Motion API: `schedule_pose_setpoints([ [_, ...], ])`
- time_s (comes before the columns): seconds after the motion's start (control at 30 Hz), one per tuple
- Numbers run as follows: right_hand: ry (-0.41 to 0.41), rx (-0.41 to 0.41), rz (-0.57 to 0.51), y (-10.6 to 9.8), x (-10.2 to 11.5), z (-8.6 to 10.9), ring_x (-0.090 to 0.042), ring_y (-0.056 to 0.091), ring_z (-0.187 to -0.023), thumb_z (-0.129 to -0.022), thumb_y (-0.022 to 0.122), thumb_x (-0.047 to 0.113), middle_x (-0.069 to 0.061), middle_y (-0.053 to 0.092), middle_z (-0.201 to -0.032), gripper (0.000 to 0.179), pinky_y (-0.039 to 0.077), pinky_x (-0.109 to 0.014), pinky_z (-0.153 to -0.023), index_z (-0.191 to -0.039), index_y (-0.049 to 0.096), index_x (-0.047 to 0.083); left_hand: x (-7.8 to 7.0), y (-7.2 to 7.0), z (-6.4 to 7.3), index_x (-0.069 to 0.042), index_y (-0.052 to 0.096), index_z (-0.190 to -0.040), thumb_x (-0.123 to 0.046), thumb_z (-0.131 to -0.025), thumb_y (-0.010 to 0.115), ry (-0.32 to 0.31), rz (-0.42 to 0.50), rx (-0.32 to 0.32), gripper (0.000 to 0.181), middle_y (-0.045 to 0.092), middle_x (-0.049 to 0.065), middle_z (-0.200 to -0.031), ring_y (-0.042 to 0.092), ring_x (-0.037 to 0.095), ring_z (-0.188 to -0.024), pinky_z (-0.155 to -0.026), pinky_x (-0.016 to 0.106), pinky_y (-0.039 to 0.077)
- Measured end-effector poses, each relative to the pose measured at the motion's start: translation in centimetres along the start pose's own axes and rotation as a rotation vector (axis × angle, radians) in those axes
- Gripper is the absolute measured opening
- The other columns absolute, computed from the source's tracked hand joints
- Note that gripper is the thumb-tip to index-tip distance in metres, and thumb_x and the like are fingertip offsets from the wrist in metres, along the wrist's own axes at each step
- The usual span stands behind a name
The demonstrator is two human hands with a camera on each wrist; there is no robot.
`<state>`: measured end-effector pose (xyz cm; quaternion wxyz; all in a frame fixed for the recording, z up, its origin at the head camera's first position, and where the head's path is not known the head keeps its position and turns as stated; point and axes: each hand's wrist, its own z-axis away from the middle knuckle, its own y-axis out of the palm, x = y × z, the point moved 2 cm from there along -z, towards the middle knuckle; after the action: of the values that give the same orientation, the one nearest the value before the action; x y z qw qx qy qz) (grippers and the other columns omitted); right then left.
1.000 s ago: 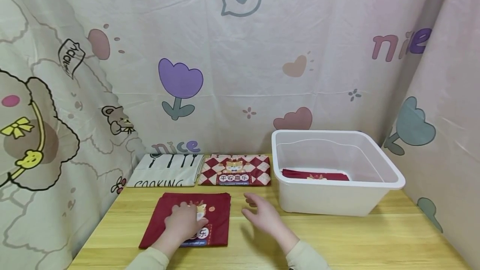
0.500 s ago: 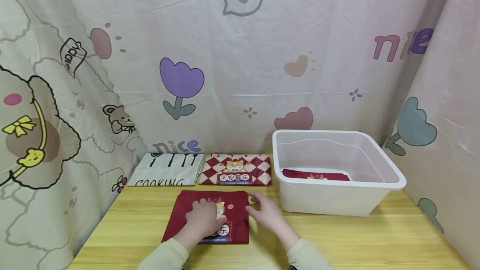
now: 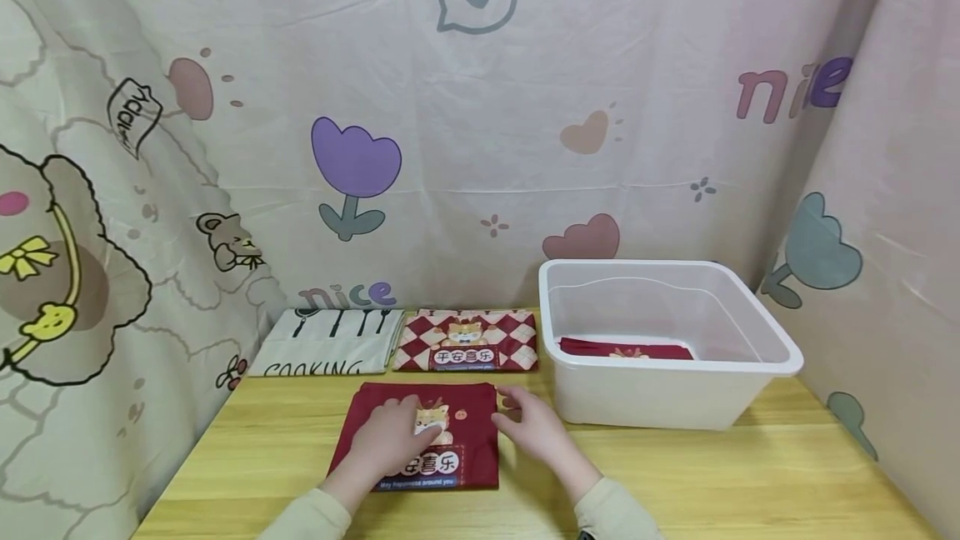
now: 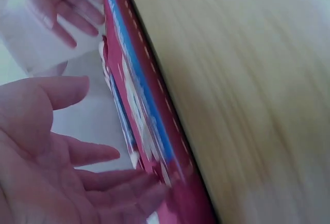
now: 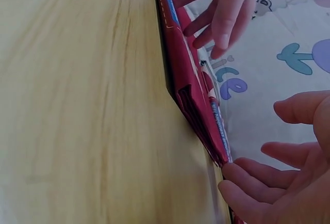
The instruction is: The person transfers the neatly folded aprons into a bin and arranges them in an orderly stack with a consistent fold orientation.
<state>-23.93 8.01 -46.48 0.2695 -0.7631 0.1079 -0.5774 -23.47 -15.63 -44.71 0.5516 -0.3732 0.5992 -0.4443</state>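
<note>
A folded dark red cloth (image 3: pixel 477 461) with a cartoon animal and Chinese characters printed on it lies flat on the table before me. My left hand (image 3: pixel 386 438) is over its left half, fingers loosely spread; the left wrist view has those fingertips (image 4: pixel 160 190) right at the cloth's face. At the cloth's right edge is my right hand (image 3: pixel 536 430), thumb and fingers apart. In the right wrist view its fingertips (image 5: pixel 227 170) meet the corner of the cloth, whose folded layers (image 5: pixel 193 113) show along the side. Neither hand grips anything.
A white plastic bin (image 3: pixel 645 394) stands at the back right with a red folded cloth (image 3: pixel 652 351) inside. Along the back lie a white folded cloth (image 3: pixel 322 348) lettered COOKING and a red-and-cream checked one (image 3: pixel 517 344). A patterned curtain (image 3: pixel 480 107) closes off the wooden table's (image 3: pixel 675 482) back and sides.
The red cloth has slid right under my left hand until its edge came to my right hand's fingertips. Since then my left hand has shifted slightly back left, uncovering more of the print.
</note>
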Motion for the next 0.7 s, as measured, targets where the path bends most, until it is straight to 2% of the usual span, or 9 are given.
schedule_pose_setpoints([
  [0.23,0.056,0.01,-0.083,-0.2,0.0,0.2,-0.044,0.062,-0.106,-0.093,0.067,0.016,-0.031,0.06,-0.118,0.053,0.051,-0.053,-0.09,-0.135,0.049,-0.011,2.5,-1.1,0.5,0.007,0.054,-0.134,-0.042,-0.089,0.071,-0.019,0.055,-0.077,0.069,0.057,0.029,-0.128,0.055,0.045,-0.117,-0.094,0.061,0.046],
  [0.47,0.1,0.021,-0.138,-0.5,0.1,0.4,-0.045,0.058,-0.112,-0.094,0.066,0.018,-0.032,0.059,-0.12,0.056,0.047,-0.056,-0.094,-0.136,0.046,-0.012,4.8,-2.5,1.1,0.01,0.053,-0.133,-0.036,-0.093,0.068,-0.033,0.113,-0.134,0.063,0.058,0.031,-0.124,0.055,0.047,-0.115,-0.094,0.06,0.046],
  [0.6,0.121,0.033,-0.181,-0.5,0.0,0.4,-0.043,0.06,-0.109,-0.094,0.066,0.018,-0.031,0.061,-0.118,0.057,0.051,-0.053,-0.089,-0.137,0.044,-0.013,6.3,-3.2,1.3,0.011,0.052,-0.133,-0.037,-0.094,0.066,-0.052,0.13,-0.144,0.063,0.059,0.031,-0.122,0.057,0.046,-0.112,-0.092,0.06,0.046],
  [0.7,0.155,0.05,-0.245,-0.6,-0.1,0.4,-0.04,0.063,-0.104,-0.095,0.065,0.016,-0.03,0.061,-0.117,0.058,0.055,-0.049,-0.082,-0.138,0.041,-0.015,7.3,-3.7,1.5,0.013,0.048,-0.135,-0.041,-0.095,0.062,-0.088,0.147,-0.124,0.069,0.054,0.035,-0.128,0.052,0.051,-0.117,-0.095,0.062,0.044],
])
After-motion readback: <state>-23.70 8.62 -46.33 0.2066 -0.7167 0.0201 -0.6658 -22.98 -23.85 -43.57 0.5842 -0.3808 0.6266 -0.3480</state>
